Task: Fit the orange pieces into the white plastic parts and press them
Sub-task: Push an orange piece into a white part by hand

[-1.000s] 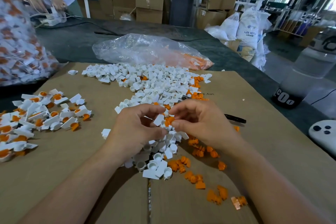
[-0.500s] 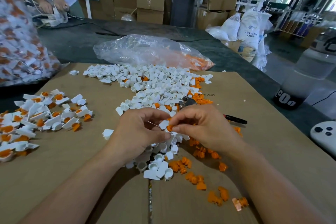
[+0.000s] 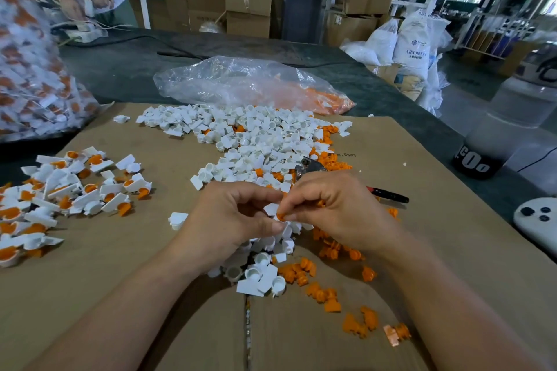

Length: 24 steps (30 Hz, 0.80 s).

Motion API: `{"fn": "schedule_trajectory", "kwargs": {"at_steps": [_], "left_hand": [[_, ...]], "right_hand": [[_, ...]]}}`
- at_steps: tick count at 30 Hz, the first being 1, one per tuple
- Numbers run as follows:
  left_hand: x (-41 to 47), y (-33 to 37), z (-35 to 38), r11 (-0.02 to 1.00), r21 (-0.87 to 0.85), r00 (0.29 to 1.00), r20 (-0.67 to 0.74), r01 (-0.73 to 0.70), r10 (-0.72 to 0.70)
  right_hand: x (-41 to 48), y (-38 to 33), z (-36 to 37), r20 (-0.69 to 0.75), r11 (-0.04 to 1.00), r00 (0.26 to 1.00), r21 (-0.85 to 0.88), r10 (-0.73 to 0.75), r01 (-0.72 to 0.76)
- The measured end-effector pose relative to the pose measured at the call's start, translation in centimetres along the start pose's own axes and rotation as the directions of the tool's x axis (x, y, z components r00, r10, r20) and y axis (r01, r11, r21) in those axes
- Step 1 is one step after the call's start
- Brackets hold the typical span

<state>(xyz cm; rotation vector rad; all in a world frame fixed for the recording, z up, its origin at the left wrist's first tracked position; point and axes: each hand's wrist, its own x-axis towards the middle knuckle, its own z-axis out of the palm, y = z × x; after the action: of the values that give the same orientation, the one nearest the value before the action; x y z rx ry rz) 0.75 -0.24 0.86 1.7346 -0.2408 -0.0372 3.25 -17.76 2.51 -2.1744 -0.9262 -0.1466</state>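
Above the bench [image 3: 120, 75], your left hand [image 3: 229, 221] pinches a white part [image 3: 271, 208] in its grip; your right hand [image 3: 340, 211] pinches an orange piece [image 3: 281, 217] against it, over the loose pile [image 3: 241, 144].

we can read three bits of print. on a white sack [image 3: 413, 48] standing on the floor beyond the worktop [image 3: 120, 69], dark letters say "abs resin", with a small logo above and a smaller line below that we cannot make out. on the dark band at the foot of a clear bottle [image 3: 509, 120] at the right edge, large white characters read roughly "c0o". on the cardboard sheet [image 3: 437, 235], a tiny upside-down line begins "long"; the rest is too small.
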Motion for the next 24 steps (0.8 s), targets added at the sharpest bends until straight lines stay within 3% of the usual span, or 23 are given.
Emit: {"fn": "schedule_trajectory", "kwargs": {"at_steps": [3, 7, 18, 24], "left_hand": [[-0.04, 0.01, -0.03, 1.000, 0.007, 1.000, -0.003, -0.004, 0.004], [0.00, 0.05, -0.15, 0.990, -0.135, 0.999, -0.028, 0.039, -0.043], [-0.15, 0.61, -0.17, 0.999, -0.037, 0.999, -0.047, -0.009, 0.007], [-0.17, 0.69, -0.01, 0.997, -0.077, 0.997, -0.069, 0.018, -0.024]], "right_hand": [[0.06, -0.13, 0.22, -0.004, 0.999, 1.000, -0.039, -0.025, 0.025], [0.10, -0.18, 0.24, -0.028, 0.999, 0.999, -0.013, -0.034, 0.034], [0.16, -0.48, 0.44, -0.022, 0.984, 0.991, 0.124, 0.133, -0.130], [0.24, -0.77, 0.52, -0.048, 0.968, 0.979, 0.166, 0.200, -0.190]]}}
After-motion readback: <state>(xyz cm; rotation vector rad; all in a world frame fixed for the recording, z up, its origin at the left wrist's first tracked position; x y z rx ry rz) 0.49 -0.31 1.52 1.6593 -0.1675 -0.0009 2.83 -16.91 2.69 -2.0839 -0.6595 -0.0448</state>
